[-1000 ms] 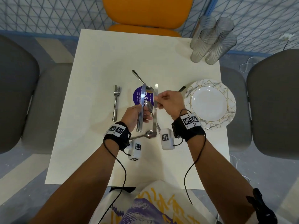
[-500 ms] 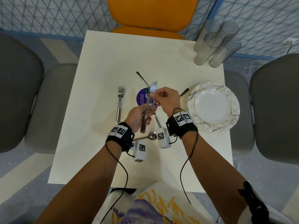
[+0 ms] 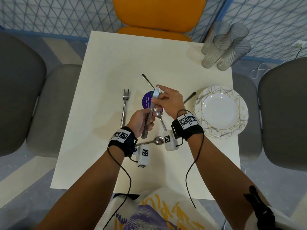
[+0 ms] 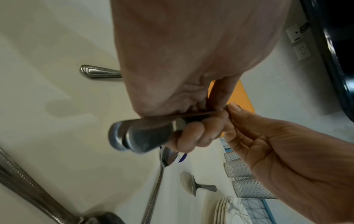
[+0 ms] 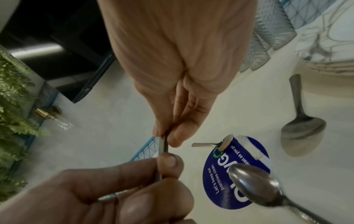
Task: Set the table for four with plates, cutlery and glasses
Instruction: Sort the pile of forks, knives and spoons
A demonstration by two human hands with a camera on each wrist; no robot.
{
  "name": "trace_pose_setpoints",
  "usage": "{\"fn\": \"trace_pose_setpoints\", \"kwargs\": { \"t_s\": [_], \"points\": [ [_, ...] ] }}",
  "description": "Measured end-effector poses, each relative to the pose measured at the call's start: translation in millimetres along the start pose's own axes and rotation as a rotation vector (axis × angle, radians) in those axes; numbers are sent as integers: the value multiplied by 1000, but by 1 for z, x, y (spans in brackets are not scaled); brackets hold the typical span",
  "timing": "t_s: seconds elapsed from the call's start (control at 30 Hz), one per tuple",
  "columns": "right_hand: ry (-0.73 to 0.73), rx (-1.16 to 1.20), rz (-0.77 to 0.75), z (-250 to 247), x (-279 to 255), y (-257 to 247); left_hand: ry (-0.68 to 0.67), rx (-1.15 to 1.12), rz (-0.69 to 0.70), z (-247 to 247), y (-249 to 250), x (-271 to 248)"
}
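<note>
Two steel knives [image 3: 150,113] are held together above the middle of the white table [image 3: 103,67]. My left hand [image 3: 149,121] grips their handles [image 4: 138,136]. My right hand [image 3: 157,98] pinches the blades [image 5: 163,145] near the tips between thumb and fingers. A fork [image 3: 125,105] lies to the left of my hands. Under and around my hands lie several spoons: one [image 3: 158,113] below the knives, one [image 3: 157,141] by my wrists, one [image 3: 147,80] further back. A stack of marbled plates [image 3: 221,112] sits at the right edge. Ribbed glasses [image 3: 224,47] stand at the back right corner.
A round purple sticker [image 3: 147,102] is on the table centre. A dark spoon handle [image 3: 190,97] points at the plates. An orange chair [image 3: 156,15] stands at the far side. Grey chairs [image 3: 20,90] flank the left and right.
My right hand has brought its knife over against the knife in my left hand; now both hands hold the two knives together as one bundle.
</note>
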State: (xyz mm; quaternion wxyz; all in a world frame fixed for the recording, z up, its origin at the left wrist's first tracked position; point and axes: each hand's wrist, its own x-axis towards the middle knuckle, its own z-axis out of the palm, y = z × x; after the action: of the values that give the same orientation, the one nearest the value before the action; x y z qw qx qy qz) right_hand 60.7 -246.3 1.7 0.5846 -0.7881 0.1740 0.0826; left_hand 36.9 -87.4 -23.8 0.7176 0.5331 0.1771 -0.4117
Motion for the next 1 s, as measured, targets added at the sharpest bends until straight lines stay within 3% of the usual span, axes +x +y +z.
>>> {"fn": "trace_pose_setpoints", "kwargs": {
  "t_s": [0.57, 0.63, 0.73, 0.87, 1.0],
  "points": [
    [-64, -68, -15, 20, 23, -1, 84, 3, 37, -19, -1, 18],
    [-68, -75, 4, 24, 30, -1, 169, 190, 115, -21, -3, 22],
    [-69, -88, 16, 35, 44, 0, 424, 612, 241, -22, -9, 29],
    [-98, -176, 13, 57, 67, 7, 701, 616, 339, -23, -9, 37],
    [-126, -308, -24, 72, 84, 16, 790, 797, 322, -26, -6, 48]
  ]
}}
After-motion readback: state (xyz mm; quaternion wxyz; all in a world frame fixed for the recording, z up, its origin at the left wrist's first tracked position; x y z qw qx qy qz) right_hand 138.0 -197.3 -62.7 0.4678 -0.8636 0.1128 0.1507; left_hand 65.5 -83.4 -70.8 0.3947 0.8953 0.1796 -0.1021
